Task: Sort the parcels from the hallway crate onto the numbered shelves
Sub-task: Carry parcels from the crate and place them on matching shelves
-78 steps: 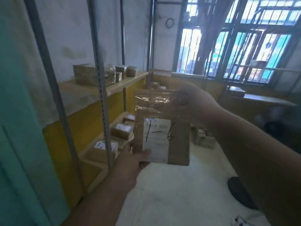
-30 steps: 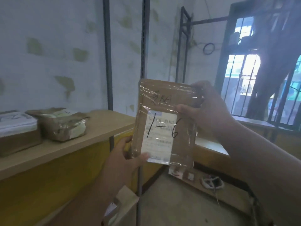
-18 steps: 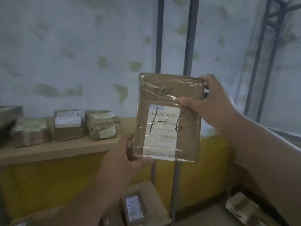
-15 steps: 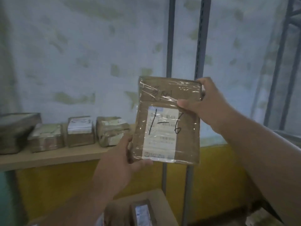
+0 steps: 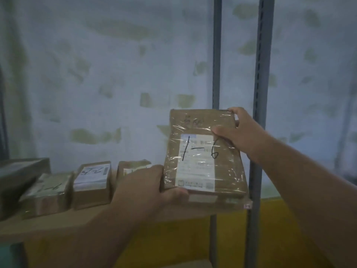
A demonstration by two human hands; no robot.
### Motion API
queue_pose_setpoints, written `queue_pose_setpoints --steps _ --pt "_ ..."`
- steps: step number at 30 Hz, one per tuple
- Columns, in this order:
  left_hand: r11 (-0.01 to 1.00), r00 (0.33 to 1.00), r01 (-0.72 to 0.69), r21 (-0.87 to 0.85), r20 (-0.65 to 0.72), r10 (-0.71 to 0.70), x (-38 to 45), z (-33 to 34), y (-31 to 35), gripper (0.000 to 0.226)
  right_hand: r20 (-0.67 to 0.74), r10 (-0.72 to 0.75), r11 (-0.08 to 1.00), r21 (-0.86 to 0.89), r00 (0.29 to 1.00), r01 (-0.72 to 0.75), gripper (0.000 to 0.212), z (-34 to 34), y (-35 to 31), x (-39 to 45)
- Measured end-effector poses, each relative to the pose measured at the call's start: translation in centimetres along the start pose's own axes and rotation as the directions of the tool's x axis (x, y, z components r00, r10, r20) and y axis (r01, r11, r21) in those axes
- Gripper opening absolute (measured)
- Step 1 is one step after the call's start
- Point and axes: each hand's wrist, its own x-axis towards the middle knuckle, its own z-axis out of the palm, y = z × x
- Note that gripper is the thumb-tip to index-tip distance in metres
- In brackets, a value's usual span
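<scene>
A flat brown parcel (image 5: 195,132) wrapped in clear tape, its white label marked "1-6", is held tilted just over the right end of a wooden shelf (image 5: 81,219). My left hand (image 5: 148,188) grips its lower left corner, thumb under the front edge. My right hand (image 5: 241,132) pinches its upper right corner, thumb on the face. Whether the parcel's bottom edge touches the shelf I cannot tell.
Several taped parcels (image 5: 92,182) stand in a row on the shelf to the left of my hands, one dark box (image 5: 17,176) at the far left. Two grey metal uprights (image 5: 258,74) rise right behind the held parcel. A yellow panel (image 5: 193,238) lies below the shelf.
The view has swung from the room to face the shelf. Both hands have carried the parcel lower and closer to the shelf's right end, tilting it back.
</scene>
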Motion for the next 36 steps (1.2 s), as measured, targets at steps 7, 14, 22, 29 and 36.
queue_pose_setpoints --steps 7,14,22,29,36 --pt "0.990 0.995 0.104 0.091 -0.004 -0.104 5.4 1.4 0.8 0.055 0.214 0.081 0.996 -0.038 0.974 -0.075 0.072 1.9 3.4 8.3" --pt "0.969 0.981 0.172 0.176 0.064 -0.185 8.1 3.0 1.4 0.057 0.399 0.296 0.941 -0.278 0.868 -0.193 0.038 4.3 7.0 11.8" --pt "0.938 0.968 0.224 0.264 0.047 -0.245 9.5 4.4 1.1 0.058 0.472 0.213 0.833 -0.545 0.855 0.093 0.064 4.8 5.9 10.7" --pt "0.939 0.972 0.222 0.263 -0.132 -0.192 7.3 4.7 1.5 0.062 0.415 -0.090 0.836 -0.462 0.905 0.295 0.069 3.5 5.3 9.3" --pt "0.972 0.920 0.206 0.108 -0.360 -0.155 2.5 3.5 -1.1 0.040 0.425 -0.434 0.818 -0.184 0.795 0.545 0.053 6.2 0.2 2.8"
